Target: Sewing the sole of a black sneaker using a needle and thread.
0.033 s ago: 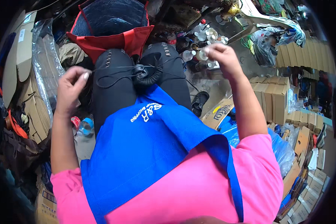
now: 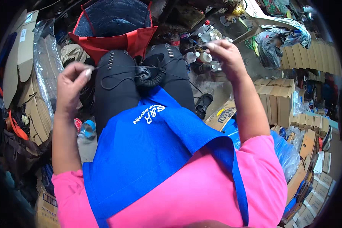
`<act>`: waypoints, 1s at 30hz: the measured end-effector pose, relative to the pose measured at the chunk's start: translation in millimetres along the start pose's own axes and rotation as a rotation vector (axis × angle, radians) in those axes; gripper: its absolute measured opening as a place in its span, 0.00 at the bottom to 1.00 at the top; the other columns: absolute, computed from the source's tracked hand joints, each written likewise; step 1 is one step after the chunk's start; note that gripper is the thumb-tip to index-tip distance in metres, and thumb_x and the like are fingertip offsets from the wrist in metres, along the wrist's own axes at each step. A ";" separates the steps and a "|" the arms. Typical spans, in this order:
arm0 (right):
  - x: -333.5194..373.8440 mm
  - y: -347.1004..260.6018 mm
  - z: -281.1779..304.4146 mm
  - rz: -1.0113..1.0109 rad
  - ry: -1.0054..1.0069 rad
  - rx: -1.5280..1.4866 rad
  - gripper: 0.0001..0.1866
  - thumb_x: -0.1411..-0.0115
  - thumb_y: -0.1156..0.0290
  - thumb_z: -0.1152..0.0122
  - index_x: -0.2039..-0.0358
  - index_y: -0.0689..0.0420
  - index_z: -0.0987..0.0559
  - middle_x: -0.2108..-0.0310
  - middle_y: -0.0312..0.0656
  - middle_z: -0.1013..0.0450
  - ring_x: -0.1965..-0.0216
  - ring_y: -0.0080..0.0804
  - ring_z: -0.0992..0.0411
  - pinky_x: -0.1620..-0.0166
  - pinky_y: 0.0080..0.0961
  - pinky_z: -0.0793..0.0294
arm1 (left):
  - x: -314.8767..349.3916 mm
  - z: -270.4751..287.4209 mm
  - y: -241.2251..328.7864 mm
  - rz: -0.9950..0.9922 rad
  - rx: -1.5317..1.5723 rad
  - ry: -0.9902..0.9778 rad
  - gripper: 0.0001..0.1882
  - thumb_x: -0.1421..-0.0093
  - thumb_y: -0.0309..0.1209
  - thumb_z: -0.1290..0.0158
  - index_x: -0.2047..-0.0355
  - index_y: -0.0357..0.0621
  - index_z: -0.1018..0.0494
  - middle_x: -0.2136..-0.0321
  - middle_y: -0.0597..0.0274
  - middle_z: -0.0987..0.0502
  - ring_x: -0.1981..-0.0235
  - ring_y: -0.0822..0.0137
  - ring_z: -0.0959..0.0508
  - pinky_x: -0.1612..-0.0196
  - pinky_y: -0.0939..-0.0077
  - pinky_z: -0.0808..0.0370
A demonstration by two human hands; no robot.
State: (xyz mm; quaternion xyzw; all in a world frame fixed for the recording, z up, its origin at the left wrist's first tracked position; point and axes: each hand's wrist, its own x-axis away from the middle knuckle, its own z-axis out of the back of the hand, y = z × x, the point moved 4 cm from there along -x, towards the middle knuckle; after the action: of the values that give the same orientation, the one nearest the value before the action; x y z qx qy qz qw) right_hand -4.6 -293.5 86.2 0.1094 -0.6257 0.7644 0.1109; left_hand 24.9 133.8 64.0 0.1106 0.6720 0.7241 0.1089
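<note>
Between my knees is a black shoe-like piece (image 2: 152,79) with a ridged edge, resting on my dark trousers. A thin black cord (image 2: 116,67) runs from it to the left, with a loose loop lying over my left thigh. My left hand (image 2: 73,81) is closed, thumb and forefinger pinching the cord's end. Raised to the right, my right hand (image 2: 227,60) is also pinched. Something thin and pale sticks out past its fingertips, too small and blurred to name. A blue apron (image 2: 140,152) covers my lap.
An open red bag (image 2: 136,36) with silvery lining stands beyond my knees. Several bottles (image 2: 205,57) cluster at the far right. Cardboard stacks (image 2: 273,100) line the right side; flattened cardboard (image 2: 36,114) leans at the left. A clear blue-tinted container (image 2: 88,128) sits by my left leg.
My right hand has shifted slightly left and the pale thing at its fingertips shows more. My left hand has barely moved, with the cord still pinched.
</note>
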 end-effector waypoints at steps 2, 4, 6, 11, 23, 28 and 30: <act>-10.9 -20.5 -42.4 0.142 -0.063 -0.392 0.11 0.38 0.66 0.44 0.62 0.61 0.25 0.65 0.38 0.26 0.60 0.29 0.27 0.50 0.33 0.30 | -16.9 -33.7 33.6 -0.143 0.375 -0.145 0.05 0.43 0.24 0.45 0.68 0.35 0.25 0.68 0.60 0.23 0.65 0.69 0.24 0.53 0.72 0.28; -12.8 -44.3 -88.6 0.272 -0.309 -0.725 0.12 0.36 0.61 0.49 0.62 0.58 0.28 0.62 0.41 0.28 0.58 0.30 0.29 0.48 0.35 0.32 | -24.3 -76.8 60.9 -0.387 0.572 -0.398 0.08 0.42 0.29 0.45 0.66 0.36 0.26 0.67 0.56 0.23 0.58 0.60 0.23 0.48 0.66 0.30; -7.6 -56.9 -115.6 0.273 -0.598 -0.802 0.14 0.33 0.56 0.55 0.64 0.54 0.31 0.67 0.41 0.29 0.66 0.31 0.30 0.55 0.33 0.31 | -7.8 -110.9 74.9 -0.138 0.722 -0.581 0.10 0.38 0.34 0.48 0.68 0.39 0.27 0.66 0.59 0.24 0.62 0.62 0.24 0.53 0.67 0.28; 11.8 -24.1 -86.2 0.301 -0.483 0.864 0.13 0.40 0.65 0.42 0.58 0.57 0.23 0.65 0.42 0.23 0.62 0.31 0.25 0.56 0.27 0.28 | 10.7 -70.3 13.1 -0.281 -0.637 -0.361 0.04 0.46 0.24 0.46 0.70 0.35 0.28 0.71 0.55 0.25 0.69 0.59 0.24 0.63 0.70 0.28; 75.8 136.9 227.3 -0.467 0.276 1.409 0.17 0.43 0.67 0.46 0.52 0.47 0.23 0.60 0.51 0.24 0.58 0.43 0.25 0.55 0.32 0.28 | 89.2 280.7 25.1 0.206 -1.298 0.744 0.17 0.40 0.37 0.45 0.55 0.39 0.24 0.58 0.55 0.22 0.59 0.70 0.23 0.55 0.78 0.28; 27.9 71.0 30.5 -0.277 -0.177 0.746 0.17 0.40 0.75 0.46 0.50 0.56 0.24 0.66 0.41 0.24 0.65 0.23 0.28 0.63 0.23 0.28 | -16.9 -25.7 25.9 -0.166 -0.527 -0.022 0.17 0.50 0.26 0.41 0.57 0.44 0.23 0.57 0.59 0.23 0.54 0.63 0.25 0.48 0.70 0.31; 12.4 26.4 -27.7 0.054 -0.200 0.396 0.13 0.42 0.76 0.42 0.56 0.55 0.21 0.71 0.34 0.26 0.67 0.18 0.30 0.66 0.18 0.29 | -27.1 -85.3 27.7 -0.295 -0.475 -0.262 0.16 0.49 0.24 0.42 0.57 0.42 0.23 0.56 0.60 0.24 0.53 0.64 0.26 0.49 0.72 0.31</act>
State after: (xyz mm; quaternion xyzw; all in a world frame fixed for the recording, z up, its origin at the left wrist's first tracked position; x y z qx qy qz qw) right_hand -25.2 -271.0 60.1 0.1873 -0.4739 0.8604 0.0041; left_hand 24.3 42.5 85.0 0.0755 0.4729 0.8169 0.3215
